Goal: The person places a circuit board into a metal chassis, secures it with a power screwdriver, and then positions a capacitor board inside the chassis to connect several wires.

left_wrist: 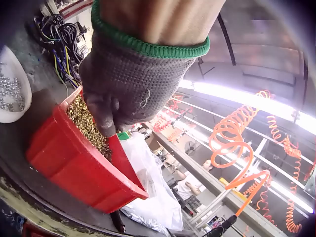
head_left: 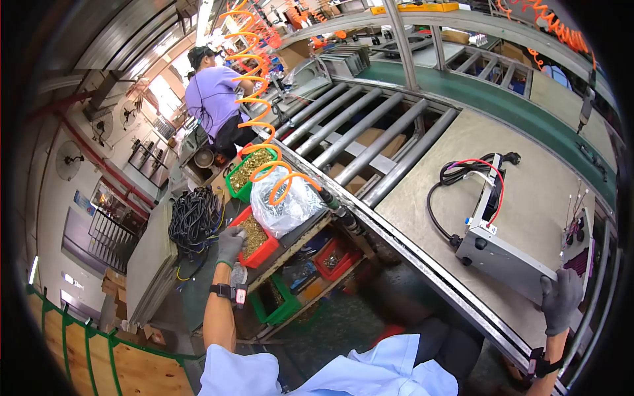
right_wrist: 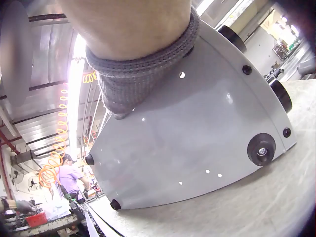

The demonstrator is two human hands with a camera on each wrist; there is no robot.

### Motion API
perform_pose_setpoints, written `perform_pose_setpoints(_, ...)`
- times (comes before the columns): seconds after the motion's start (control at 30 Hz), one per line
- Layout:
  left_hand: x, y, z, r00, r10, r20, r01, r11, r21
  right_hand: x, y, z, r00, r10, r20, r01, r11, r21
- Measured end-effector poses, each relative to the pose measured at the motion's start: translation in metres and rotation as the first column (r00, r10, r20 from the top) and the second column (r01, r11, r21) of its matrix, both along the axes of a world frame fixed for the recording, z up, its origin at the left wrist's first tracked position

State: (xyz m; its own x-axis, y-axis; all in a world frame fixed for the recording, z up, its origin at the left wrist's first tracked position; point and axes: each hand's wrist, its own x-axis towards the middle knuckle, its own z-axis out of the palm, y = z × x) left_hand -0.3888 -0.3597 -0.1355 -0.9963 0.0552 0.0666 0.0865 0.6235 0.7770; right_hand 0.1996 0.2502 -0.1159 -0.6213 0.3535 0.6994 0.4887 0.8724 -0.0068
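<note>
We have the left hand (head_left: pixel 231 245) down at the red bin (left_wrist: pixel 74 158) on the left counter (left_wrist: pixel 17 143), its gloved fingers bent towards the small brass-coloured pieces (left_wrist: pixel 89 126) inside; whether they pinch any, we can't tell. Over on the right, our right hand (head_left: pixel 561 300) grips the near edge of the grey metal casing (head_left: pixel 502 261), which stands tilted on the right counter (head_left: pixel 422 191), and there are black round feet (right_wrist: pixel 261 149) on its broad face. A black cord (head_left: pixel 432 204) loops at the casing's far end, beside a red wire (head_left: pixel 502 188) bowing outwards.

Back on our left, a clear plastic bag (head_left: pixel 284 208) sits just right of the red bin, a green bin (head_left: pixel 242 194) lies beyond, and a bundle of black cables (head_left: pixel 195 221) is off to the left. An orange coiled hose (head_left: pixel 264 129) hangs over the bag, metal rollers (head_left: pixel 370 135) run beyond the right counter, and a person in purple (head_left: pixel 212 92) is at the far left.
</note>
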Motion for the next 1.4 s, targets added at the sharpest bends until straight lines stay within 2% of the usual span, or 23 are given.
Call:
perform_pose_setpoints(0.17,0.021,0.014,0.022,1.0,-0.025,-0.001,0.025,0.998,0.06,-0.002,0.0,0.0,1.0,0.027,-0.004,-0.027,0.999,0.02)
perform_pose_setpoints(0.2,0.038,0.032,0.033,0.998,-0.067,0.009,0.066,0.995,0.075,0.001,0.0,0.001,1.0,0.015,0.011,-0.015,0.999,0.039)
perform_pose_setpoints(0.27,0.084,0.082,0.057,0.981,-0.191,0.031,0.192,0.981,-0.006,0.001,-0.003,0.007,0.999,0.007,0.035,-0.008,0.999,0.045)
perform_pose_setpoints(0.33,0.134,0.141,0.065,0.933,-0.336,0.132,0.317,0.937,0.143,-0.005,-0.004,0.015,0.999,0.034,-0.007,-0.034,0.999,0.034)
perform_pose_setpoints(0.37,0.157,0.169,0.059,0.901,-0.417,0.123,0.403,0.907,0.123,-0.004,-0.003,0.014,1.0,0.027,-0.002,-0.027,0.998,0.05)
perform_pose_setpoints(0.4,0.183,0.2,0.058,0.85,-0.478,0.22,0.444,0.876,0.188,-0.003,-0.002,0.014,1.0,0.015,0.013,-0.015,0.999,0.038)
perform_pose_setpoints(0.43,0.201,0.225,0.042,0.769,-0.625,0.131,0.627,0.778,0.033,-0.006,-0.003,0.018,1.0,0.011,-0.003,-0.011,0.999,0.033)
perform_pose_setpoints(0.47,0.229,0.26,0.033,0.696,-0.696,0.176,0.672,0.718,0.182,-0.007,-0.004,0.018,1.0,0.001,-0.012,-0.001,1.0,0.01)
perform_pose_setpoints(0.5,0.255,0.293,0.021,0.579,-0.798,0.165,0.748,0.601,0.282,-0.005,-0.005,0.019,1.0,-0.002,0.01,0.002,1.0,-0.022)
perform_pose_setpoints(0.53,0.275,0.324,0.003,0.449,-0.893,-0.021,0.89,0.446,0.098,-0.005,-0.009,0.021,1.0,-0.014,-0.006,0.013,0.999,-0.046)
perform_pose_setpoints(0.57,0.296,0.354,-0.012,0.3,-0.931,-0.207,0.948,0.315,-0.046,-0.004,-0.013,0.024,0.999,-0.024,-0.023,0.022,0.997,-0.07)
perform_pose_setpoints(0.63,0.339,0.409,-0.027,0.128,-0.973,-0.194,0.991,0.133,-0.012,0.007,-0.03,0.045,0.996,-0.083,-0.009,0.083,0.997,0.007)
perform_pose_setpoints(0.67,0.356,0.43,-0.038,0.061,-0.965,-0.256,0.994,0.081,-0.067,0.016,-0.036,0.055,0.994,-0.11,-0.001,0.11,0.993,0.046)
perform_pose_setpoints(0.77,0.386,0.468,-0.067,-0.024,-0.952,-0.305,0.965,0.057,-0.255,0.085,-0.042,0.053,0.972,-0.235,0.021,0.235,0.971,-0.038)
perform_pose_setpoints(0.83,0.39,0.474,-0.067,-0.041,-0.952,-0.304,0.955,0.052,-0.292,0.151,-0.045,0.038,0.899,-0.405,0.167,0.427,0.896,-0.123)
perform_pose_setpoints(0.9,0.39,0.475,-0.067,-0.034,-0.952,-0.303,0.963,0.05,-0.266,0.23,-0.046,0.014,0.745,-0.561,0.362,0.636,0.761,-0.129)
perform_pose_setpoints(0.97,0.384,0.472,-0.068,0.005,-0.953,-0.302,0.982,0.062,-0.177,0.313,-0.059,-0.002,0.472,-0.636,0.611,0.853,0.505,-0.133)
perform_pose_setpoints(1.03,0.375,0.469,-0.07,0.052,-0.956,-0.288,0.992,0.084,-0.098,0.391,-0.065,-0.025,0.107,-0.571,0.814,0.99,0.138,-0.033)
perform_pose_setpoints(1.1,0.367,0.468,-0.069,0.086,-0.959,-0.27,0.989,0.114,-0.09,0.422,-0.08,-0.015,0.078,-0.392,0.917,0.993,-0.054,-0.107)
perform_pose_setpoints(1.13,0.365,0.468,-0.068,0.098,-0.958,-0.27,0.989,0.124,-0.08,0.437,-0.085,-0.015,0.1,-0.337,0.936,0.983,-0.113,-0.146)
perform_pose_setpoints(1.2,0.363,0.466,-0.064,0.125,-0.954,-0.272,0.988,0.145,-0.055,0.455,-0.093,-0.023,0.225,-0.315,0.922,0.943,-0.169,-0.287)
perform_pose_setpoints(1.3,0.362,0.461,-0.058,0.212,-0.964,-0.16,0.977,0.215,-0.002,0.465,-0.089,-0.035,0.358,-0.31,0.881,0.872,-0.226,-0.434)
perform_pose_setpoints(1.4,0.361,0.459,-0.052,0.194,-0.967,-0.167,0.979,0.201,-0.027,0.478,-0.083,-0.054,0.446,-0.365,0.817,0.807,-0.231,-0.543)
